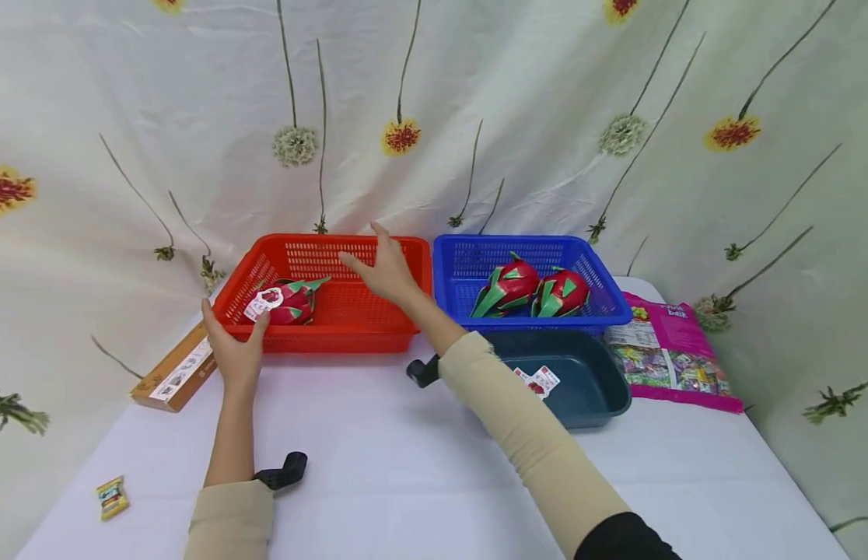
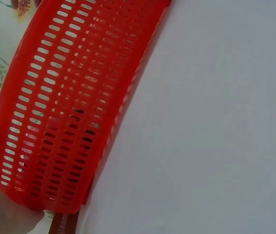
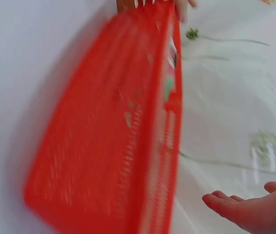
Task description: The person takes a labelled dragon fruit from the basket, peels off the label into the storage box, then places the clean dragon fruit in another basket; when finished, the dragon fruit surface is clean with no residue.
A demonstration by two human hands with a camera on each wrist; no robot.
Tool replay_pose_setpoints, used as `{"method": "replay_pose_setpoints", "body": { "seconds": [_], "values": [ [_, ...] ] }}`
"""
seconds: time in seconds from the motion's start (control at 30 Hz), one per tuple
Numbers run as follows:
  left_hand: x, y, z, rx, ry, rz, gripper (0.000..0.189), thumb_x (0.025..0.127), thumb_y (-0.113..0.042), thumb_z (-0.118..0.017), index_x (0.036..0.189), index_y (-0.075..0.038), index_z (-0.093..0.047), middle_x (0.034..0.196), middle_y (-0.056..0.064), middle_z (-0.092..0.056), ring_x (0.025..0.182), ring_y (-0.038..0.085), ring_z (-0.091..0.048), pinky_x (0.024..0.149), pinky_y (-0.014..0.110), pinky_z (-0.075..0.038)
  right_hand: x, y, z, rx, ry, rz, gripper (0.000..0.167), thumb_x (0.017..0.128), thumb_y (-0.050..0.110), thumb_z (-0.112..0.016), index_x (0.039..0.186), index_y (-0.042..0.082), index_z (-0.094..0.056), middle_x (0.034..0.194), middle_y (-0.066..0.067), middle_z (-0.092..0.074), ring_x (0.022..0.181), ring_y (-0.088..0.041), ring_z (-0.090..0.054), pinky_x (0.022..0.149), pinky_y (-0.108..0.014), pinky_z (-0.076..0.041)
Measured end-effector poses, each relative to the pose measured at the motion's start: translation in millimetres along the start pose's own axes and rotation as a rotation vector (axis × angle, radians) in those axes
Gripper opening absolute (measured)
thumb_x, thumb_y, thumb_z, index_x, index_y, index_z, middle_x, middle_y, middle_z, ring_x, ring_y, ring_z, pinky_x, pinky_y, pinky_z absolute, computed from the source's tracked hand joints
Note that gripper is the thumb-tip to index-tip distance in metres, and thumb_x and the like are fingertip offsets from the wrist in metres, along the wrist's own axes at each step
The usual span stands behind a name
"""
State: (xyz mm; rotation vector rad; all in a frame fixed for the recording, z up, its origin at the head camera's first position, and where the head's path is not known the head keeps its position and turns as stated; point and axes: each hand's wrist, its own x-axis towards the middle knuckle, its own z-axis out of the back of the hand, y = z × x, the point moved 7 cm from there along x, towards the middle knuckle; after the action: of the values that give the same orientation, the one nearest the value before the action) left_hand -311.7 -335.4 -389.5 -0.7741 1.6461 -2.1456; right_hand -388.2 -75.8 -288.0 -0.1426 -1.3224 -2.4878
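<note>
A red slotted basket (image 1: 336, 340) stands at the back left of the table. One red and green dragon fruit (image 1: 299, 305) lies inside, a white sticker (image 1: 264, 302) on its left side. At the basket's front left corner is my left hand (image 1: 234, 354), thumb and forefinger spread apart and touching the corner. My right hand (image 1: 388, 274) hovers over the basket's right part with fingers extended and nothing held. The right wrist view shows that hand (image 3: 267, 212) apart from the basket. A blue basket (image 1: 469, 320) beside it holds two dragon fruits (image 1: 514, 286).
A dark teal tray (image 1: 595, 412) with white stickers (image 1: 544, 381) sits before the blue basket. Right of it lies a pink packet (image 1: 679, 354). A brown box (image 1: 175, 377) leans near the red basket's left side; a small yellow packet (image 1: 113, 498) lies front left.
</note>
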Motion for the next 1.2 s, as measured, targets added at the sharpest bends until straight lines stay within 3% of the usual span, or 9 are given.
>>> {"method": "replay_pose_setpoints", "body": {
  "seconds": [0.13, 0.27, 0.37, 0.53, 0.7, 1.0, 1.13, 1.2],
  "values": [
    [-0.9, 3.9, -6.6, -0.071, 0.039, 0.04, 0.087, 0.088, -0.03, -0.061, 0.145, -0.039, 0.004, 0.152, -0.005, -0.01, 0.138, 0.013, -0.01, 0.11, 0.036, -0.019, 4.6, 11, -44, 0.096, -0.005, -0.068, 0.086, 0.084, 0.051, -0.06, 0.148, 0.016, -0.015, 0.147, -0.007, -0.029, 0.133, -0.023, -0.029, 0.103, -0.043, -0.033],
    [-0.8, 1.1, -8.2, -0.1, 0.03, 0.01, 0.084, 0.088, -0.029, -0.061, 0.146, -0.036, -0.001, 0.152, -0.006, -0.012, 0.138, 0.012, -0.012, 0.11, 0.034, -0.018, 5.8, 13, -75, 0.146, 0.022, -0.124, 0.088, 0.082, 0.051, -0.062, 0.148, 0.019, -0.014, 0.146, -0.007, -0.031, 0.132, -0.024, -0.031, 0.1, -0.044, -0.036],
    [0.0, -1.3, -10.0, -0.135, 0.028, -0.027, 0.082, 0.088, -0.027, -0.062, 0.147, -0.031, -0.005, 0.151, -0.003, -0.016, 0.137, 0.013, -0.016, 0.11, 0.031, -0.018, 9.0, 11, -93, 0.152, 0.044, -0.152, 0.086, 0.082, 0.051, -0.062, 0.148, 0.023, -0.014, 0.145, -0.006, -0.033, 0.131, -0.024, -0.032, 0.098, -0.045, -0.038],
    [-2.7, 2.9, -9.5, -0.176, 0.027, -0.015, 0.08, 0.088, -0.025, -0.062, 0.146, -0.032, -0.007, 0.15, -0.002, -0.018, 0.136, 0.015, -0.018, 0.11, 0.031, -0.019, 13.0, 7, -119, 0.124, 0.098, -0.195, 0.083, 0.083, 0.05, -0.062, 0.148, 0.027, -0.016, 0.143, -0.005, -0.035, 0.128, -0.024, -0.034, 0.096, -0.044, -0.041],
    [-6.1, 8.4, -7.8, -0.158, 0.037, 0.005, 0.079, 0.089, -0.026, -0.061, 0.146, -0.034, -0.007, 0.15, -0.002, -0.017, 0.137, 0.016, -0.016, 0.109, 0.035, -0.022, 16.1, 5, -135, 0.106, 0.127, -0.216, 0.08, 0.084, 0.049, -0.061, 0.147, 0.029, -0.017, 0.144, -0.004, -0.035, 0.131, -0.025, -0.031, 0.097, -0.045, -0.039],
    [-9.4, 8.9, -2.4, -0.148, 0.029, -0.019, 0.078, 0.089, -0.025, -0.06, 0.146, -0.033, -0.008, 0.149, -0.003, -0.017, 0.137, 0.016, -0.015, 0.108, 0.037, -0.025, 17.5, 6, -151, 0.066, 0.214, -0.216, 0.078, 0.083, 0.048, -0.062, 0.147, 0.034, -0.019, 0.144, 0.001, -0.036, 0.129, -0.024, -0.034, 0.1, -0.045, -0.035],
    [-13.1, 7.5, -0.8, -0.156, 0.029, -0.02, 0.077, 0.089, -0.021, -0.06, 0.146, -0.031, -0.009, 0.15, -0.003, -0.016, 0.137, 0.016, -0.015, 0.108, 0.036, -0.024, 17.4, 3, -160, 0.079, 0.262, -0.196, 0.078, 0.084, 0.046, -0.062, 0.147, 0.033, -0.019, 0.136, -0.002, -0.046, 0.11, -0.022, -0.05, 0.096, -0.037, -0.041],
    [-16.4, 2.8, 0.2, -0.182, 0.029, -0.03, 0.078, 0.089, -0.018, -0.06, 0.147, -0.027, -0.009, 0.15, -0.001, -0.015, 0.137, 0.018, -0.015, 0.109, 0.036, -0.022, 17.7, 2, -163, 0.084, 0.276, -0.191, 0.079, 0.084, 0.045, -0.063, 0.148, 0.032, -0.019, 0.134, -0.003, -0.047, 0.107, -0.022, -0.051, 0.095, -0.036, -0.041]
  ]
}}
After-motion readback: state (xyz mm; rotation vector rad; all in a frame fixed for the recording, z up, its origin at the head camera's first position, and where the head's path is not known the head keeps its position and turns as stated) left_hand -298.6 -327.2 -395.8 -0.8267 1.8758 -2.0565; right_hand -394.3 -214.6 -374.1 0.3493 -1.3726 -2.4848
